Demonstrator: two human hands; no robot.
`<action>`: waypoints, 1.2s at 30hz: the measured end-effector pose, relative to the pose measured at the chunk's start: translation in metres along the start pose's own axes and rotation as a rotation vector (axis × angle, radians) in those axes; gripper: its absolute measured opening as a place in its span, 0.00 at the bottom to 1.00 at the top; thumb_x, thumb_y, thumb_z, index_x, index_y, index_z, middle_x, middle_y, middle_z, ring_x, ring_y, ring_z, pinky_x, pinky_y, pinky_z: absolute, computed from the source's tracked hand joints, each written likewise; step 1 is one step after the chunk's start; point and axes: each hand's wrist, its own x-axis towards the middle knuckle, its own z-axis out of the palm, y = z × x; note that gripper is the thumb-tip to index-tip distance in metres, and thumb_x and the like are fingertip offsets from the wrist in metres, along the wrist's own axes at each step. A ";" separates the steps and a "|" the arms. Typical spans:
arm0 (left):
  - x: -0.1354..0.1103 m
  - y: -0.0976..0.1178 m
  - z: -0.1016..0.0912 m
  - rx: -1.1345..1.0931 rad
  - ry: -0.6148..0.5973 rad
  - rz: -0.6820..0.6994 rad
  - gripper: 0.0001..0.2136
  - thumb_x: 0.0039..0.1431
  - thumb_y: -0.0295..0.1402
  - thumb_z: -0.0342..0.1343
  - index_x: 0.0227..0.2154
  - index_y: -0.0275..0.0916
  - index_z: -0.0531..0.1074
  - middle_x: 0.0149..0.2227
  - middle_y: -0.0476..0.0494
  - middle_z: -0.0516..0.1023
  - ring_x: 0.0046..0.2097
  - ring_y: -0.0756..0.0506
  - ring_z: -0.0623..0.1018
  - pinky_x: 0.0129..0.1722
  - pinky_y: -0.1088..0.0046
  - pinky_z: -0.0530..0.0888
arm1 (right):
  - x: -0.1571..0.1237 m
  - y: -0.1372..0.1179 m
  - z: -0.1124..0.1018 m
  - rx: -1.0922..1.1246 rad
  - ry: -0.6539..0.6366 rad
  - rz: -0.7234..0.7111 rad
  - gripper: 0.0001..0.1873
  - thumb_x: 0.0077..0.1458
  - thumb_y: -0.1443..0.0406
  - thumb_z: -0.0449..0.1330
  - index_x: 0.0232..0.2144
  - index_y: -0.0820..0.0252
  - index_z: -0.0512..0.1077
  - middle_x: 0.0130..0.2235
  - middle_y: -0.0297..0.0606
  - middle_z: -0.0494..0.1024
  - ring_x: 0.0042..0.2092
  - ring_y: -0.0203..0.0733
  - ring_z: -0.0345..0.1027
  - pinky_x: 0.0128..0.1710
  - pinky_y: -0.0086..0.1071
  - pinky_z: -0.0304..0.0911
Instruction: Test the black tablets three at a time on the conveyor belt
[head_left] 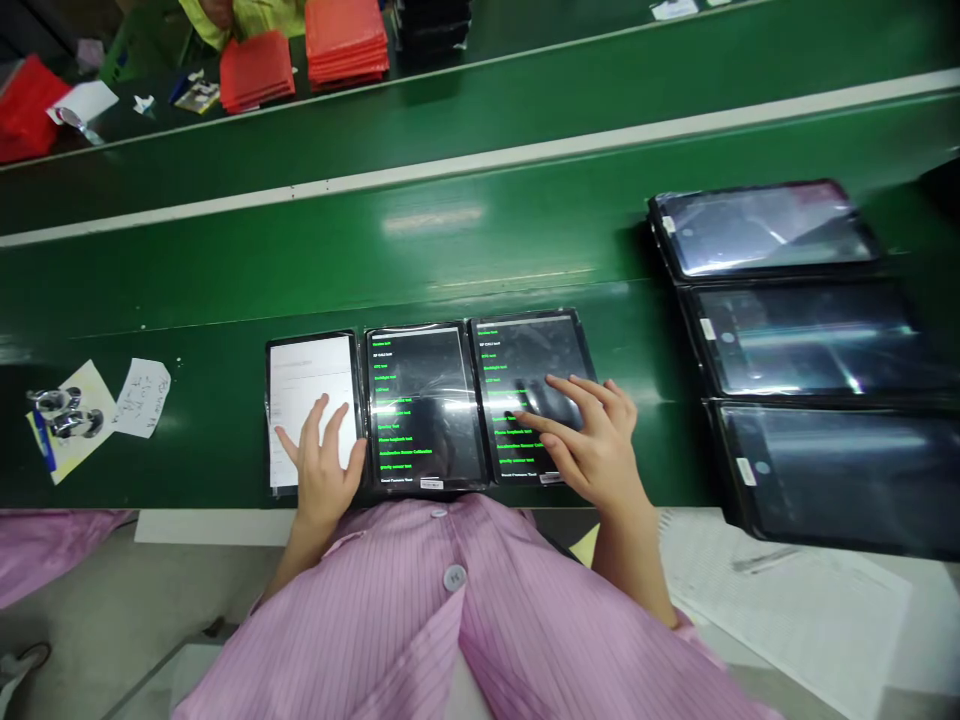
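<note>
Three tablets lie side by side on the green bench (210, 420), near its front edge and just before the wearer's pink striped shirt (390, 600). The left tablet (289, 385) shows a mostly white screen. The middle tablet (427, 400) and the right tablet (529, 355) both show black screens with a list of test names, mostly in green and a few in white; each has a small label at its lower edge.

The left hand (327, 470) is over the lower part of the left tablet, its fingers spread and holding nothing. The right hand (600, 450) reaches over the right tablet from its right side, fingers apart, the index finger stretched toward the list and the others slightly bent; it grips nothing. Whether any fingertip touches glass, I cannot tell.

Well to the right, three more dark tablets (810, 340) lie in a column running away from the wearer, their screens full of reflections. Papers (787, 620) with a pen lie below the bench edge there. Far left on the bench, a handwritten note (142, 398) sits beside a yellow slip (82, 440), which bears a blue pen (45, 442) and shiny metal pieces (75, 423). Across the bench are stacked red packs (345, 45), with another person's yellow sleeve (266, 18) behind them
</note>
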 end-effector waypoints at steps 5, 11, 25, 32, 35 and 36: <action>0.002 -0.011 -0.009 0.053 0.012 -0.187 0.23 0.70 0.43 0.46 0.61 0.35 0.65 0.67 0.24 0.60 0.67 0.30 0.63 0.65 0.31 0.38 | 0.003 0.001 0.000 0.004 0.004 -0.011 0.18 0.68 0.59 0.51 0.42 0.47 0.82 0.62 0.40 0.66 0.61 0.57 0.59 0.62 0.60 0.51; 0.005 -0.028 -0.018 0.176 0.013 -0.417 0.29 0.70 0.48 0.44 0.65 0.34 0.60 0.68 0.23 0.55 0.69 0.26 0.58 0.63 0.27 0.37 | 0.003 0.003 0.001 0.007 0.013 -0.006 0.19 0.68 0.58 0.50 0.43 0.48 0.82 0.62 0.40 0.66 0.61 0.58 0.59 0.63 0.60 0.50; 0.077 -0.115 -0.031 -0.073 -0.195 -0.254 0.32 0.69 0.55 0.35 0.69 0.43 0.55 0.55 0.34 0.73 0.49 0.37 0.77 0.47 0.59 0.74 | 0.000 0.008 -0.005 -0.006 0.067 0.002 0.17 0.65 0.59 0.53 0.43 0.47 0.82 0.60 0.44 0.70 0.59 0.64 0.63 0.60 0.59 0.55; 0.043 -0.123 -0.036 -0.268 -0.100 -0.300 0.41 0.65 0.62 0.29 0.71 0.39 0.47 0.48 0.36 0.76 0.40 0.42 0.78 0.43 0.62 0.75 | -0.011 0.017 -0.007 -0.081 0.086 0.008 0.18 0.67 0.58 0.52 0.42 0.51 0.83 0.58 0.47 0.71 0.58 0.62 0.64 0.58 0.55 0.58; 0.036 -0.123 -0.036 -0.246 -0.106 -0.318 0.40 0.65 0.62 0.30 0.70 0.39 0.51 0.49 0.35 0.76 0.41 0.42 0.78 0.44 0.61 0.75 | -0.006 0.017 -0.007 -0.074 0.094 -0.002 0.18 0.66 0.58 0.52 0.42 0.49 0.83 0.58 0.47 0.71 0.59 0.62 0.64 0.58 0.55 0.58; 0.034 -0.122 -0.036 -0.236 -0.103 -0.322 0.40 0.66 0.61 0.29 0.70 0.39 0.52 0.49 0.35 0.76 0.41 0.42 0.78 0.44 0.61 0.75 | -0.003 0.016 -0.006 -0.067 0.099 -0.008 0.18 0.66 0.58 0.53 0.43 0.49 0.83 0.59 0.46 0.71 0.59 0.62 0.64 0.58 0.56 0.58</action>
